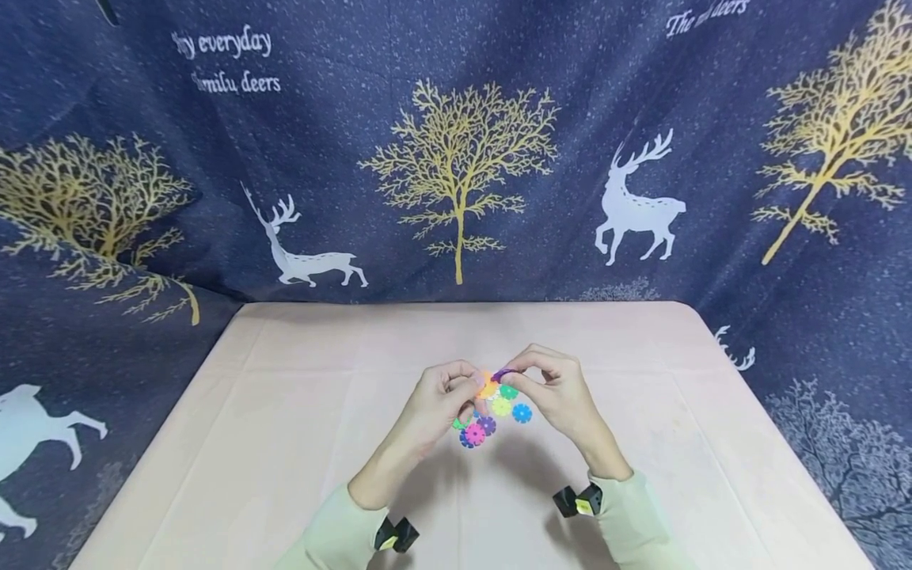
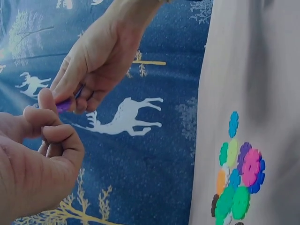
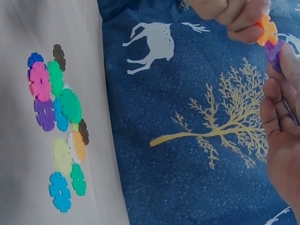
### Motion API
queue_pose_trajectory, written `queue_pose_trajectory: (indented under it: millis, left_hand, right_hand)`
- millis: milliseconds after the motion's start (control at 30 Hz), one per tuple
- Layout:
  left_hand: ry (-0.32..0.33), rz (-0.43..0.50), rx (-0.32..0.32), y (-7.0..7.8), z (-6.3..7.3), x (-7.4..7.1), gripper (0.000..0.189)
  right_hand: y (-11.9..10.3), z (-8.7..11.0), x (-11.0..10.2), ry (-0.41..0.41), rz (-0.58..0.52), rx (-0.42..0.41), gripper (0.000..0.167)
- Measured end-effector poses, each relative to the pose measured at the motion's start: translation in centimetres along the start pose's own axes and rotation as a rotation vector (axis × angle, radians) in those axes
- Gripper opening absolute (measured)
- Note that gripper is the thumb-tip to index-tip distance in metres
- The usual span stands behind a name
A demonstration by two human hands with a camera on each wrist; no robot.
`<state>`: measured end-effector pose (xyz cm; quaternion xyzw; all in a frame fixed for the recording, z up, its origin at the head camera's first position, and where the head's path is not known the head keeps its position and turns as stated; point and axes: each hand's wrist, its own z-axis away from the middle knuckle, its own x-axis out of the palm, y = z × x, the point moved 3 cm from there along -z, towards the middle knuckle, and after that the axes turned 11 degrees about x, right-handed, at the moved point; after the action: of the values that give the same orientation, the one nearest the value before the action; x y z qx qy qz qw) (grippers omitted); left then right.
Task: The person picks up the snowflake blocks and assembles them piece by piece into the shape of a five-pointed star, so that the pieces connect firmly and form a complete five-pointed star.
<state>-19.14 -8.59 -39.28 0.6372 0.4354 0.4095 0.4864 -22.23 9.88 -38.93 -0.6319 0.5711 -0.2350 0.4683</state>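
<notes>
My left hand pinches an orange notched plastic disc between thumb and fingers. In my right hand, thumb and fingertips pinch a purple notched disc. The two discs meet edge to edge in the right wrist view, held above the table. In the left wrist view the purple disc shows between both hands, while the orange one is hidden behind the left fingers. Below the hands lies a loose pile of similar discs, among them a pink one, a blue one and a pale yellow one.
A pale pink cloth covers the table. Several discs overlap in the pile, including green, purple and dark brown ones. Behind the table hangs a dark blue curtain printed with deer and trees.
</notes>
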Motion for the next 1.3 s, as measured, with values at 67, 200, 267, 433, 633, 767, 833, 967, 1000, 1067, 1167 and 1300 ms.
queue_pose_trajectory:
  millis: [67, 200, 267, 433, 633, 767, 833, 967, 1000, 1067, 1167, 1300]
  left_hand:
    - [0.012, 0.007, 0.005, 0.03, 0.12, 0.12, 0.015]
    - [0.017, 0.027, 0.014, 0.23, 0.22, 0.32, 0.013]
    - [0.015, 0.042, 0.009, 0.25, 0.17, 0.34, 0.013]
    - [-0.014, 0.087, -0.005, -0.02, -0.11, 0.21, 0.014]
    - [-0.021, 0.111, -0.021, -0.34, -0.21, 0.18, 0.015]
    - [-0.011, 0.114, -0.022, -0.35, -0.18, 0.41, 0.014]
    - [-0.014, 0.109, -0.015, -0.18, -0.17, 0.54, 0.014]
    - [-0.03, 0.095, 0.0, 0.28, -0.22, 0.62, 0.016]
    - [-0.036, 0.093, 0.002, 0.36, -0.24, 0.61, 0.018]
    - [-0.048, 0.086, 0.004, 0.4, -0.29, 0.51, 0.02]
    - [-0.067, 0.058, 0.002, 0.3, -0.31, 0.31, 0.024]
    - [-0.097, -0.022, 0.002, 0.23, -0.27, -0.01, 0.027]
  right_hand:
    - [0.02, 0.05, 0.02, -0.004, -0.01, -0.017, 0.005]
    - [-0.11, -0.02, 0.0, -0.01, -0.02, -0.06, 0.016]
    - [-0.16, -0.12, -0.04, -0.012, -0.016, -0.079, 0.016]
    - [-0.19, -0.26, -0.13, -0.011, 0.013, -0.095, 0.015]
    - [-0.12, -0.17, -0.06, -0.005, 0.023, -0.085, 0.024]
    - [0.0, -0.09, 0.01, -0.002, 0.008, -0.075, 0.023]
    - [-0.04, -0.06, 0.0, -0.006, -0.004, -0.076, 0.023]
    - [-0.19, -0.24, -0.19, -0.019, -0.004, -0.106, 0.024]
    - [-0.2, -0.33, -0.25, -0.025, 0.001, -0.116, 0.025]
    - [-0.22, -0.52, -0.34, -0.039, 0.015, -0.135, 0.025]
    - [-0.25, -0.66, -0.41, -0.059, 0.037, -0.139, 0.025]
    - [-0.24, -0.66, -0.42, -0.075, 0.052, -0.118, 0.024]
